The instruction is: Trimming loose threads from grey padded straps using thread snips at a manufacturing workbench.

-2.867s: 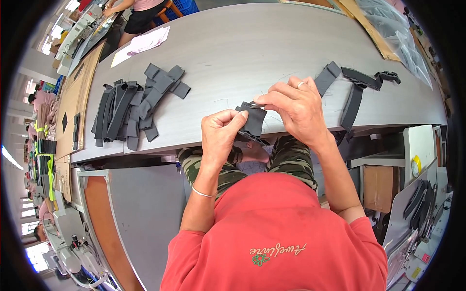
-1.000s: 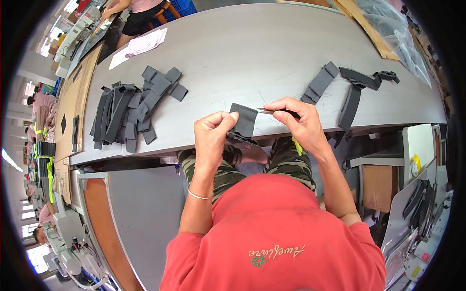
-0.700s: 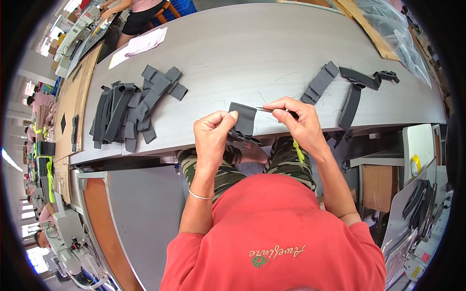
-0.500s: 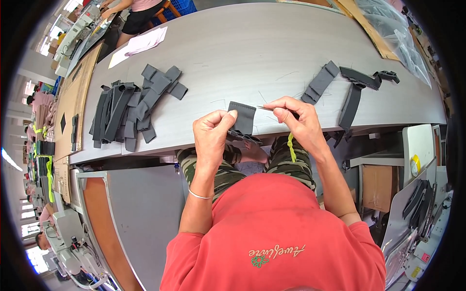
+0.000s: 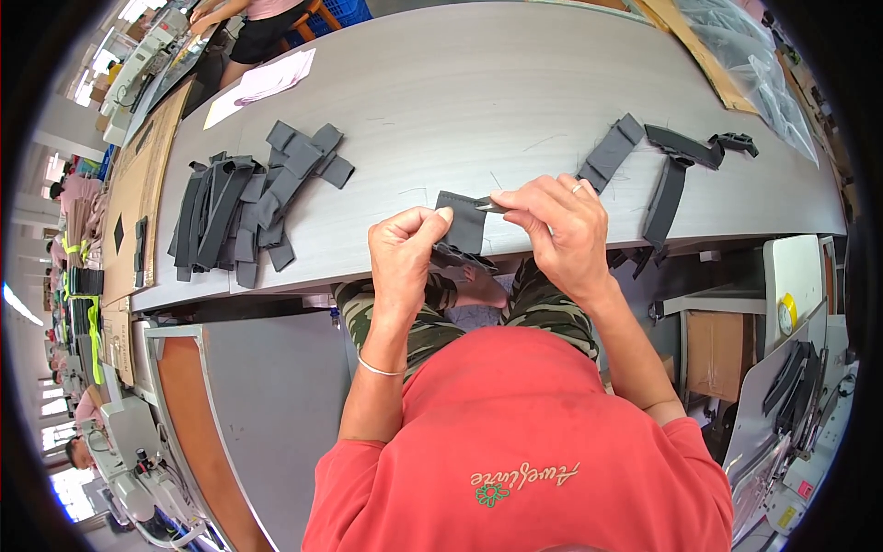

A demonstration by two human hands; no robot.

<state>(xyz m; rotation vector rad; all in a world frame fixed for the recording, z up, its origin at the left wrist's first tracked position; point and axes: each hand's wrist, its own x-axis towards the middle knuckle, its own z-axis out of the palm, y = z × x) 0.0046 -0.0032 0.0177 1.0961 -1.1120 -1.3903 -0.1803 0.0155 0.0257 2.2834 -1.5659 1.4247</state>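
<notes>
My left hand (image 5: 400,253) pinches the left edge of a dark grey fabric strip (image 5: 462,224) between thumb and fingers. The strip's stitched end points up, and its lower part hangs in folds at the table's front edge. Small metal thread snips (image 5: 490,205) are gripped in my right hand (image 5: 566,235), their blades against the strip's upper right corner. My fingers cover most of the snips' handle. Beyond my right hand lies a folded grey strip (image 5: 611,152) on the table.
A heap of dark grey strips (image 5: 216,216) lies to the left on the grey table (image 5: 441,92). More strips (image 5: 664,202) lie at the right, some over the edge. Loose threads dot the top. Papers (image 5: 271,78) and a cardboard sheet (image 5: 147,202) are at far left.
My right hand has turned over and moved slightly left, bringing the snips onto the strip's corner. The yellow-green ribbon that hung below this hand no longer shows. My left hand has barely shifted.
</notes>
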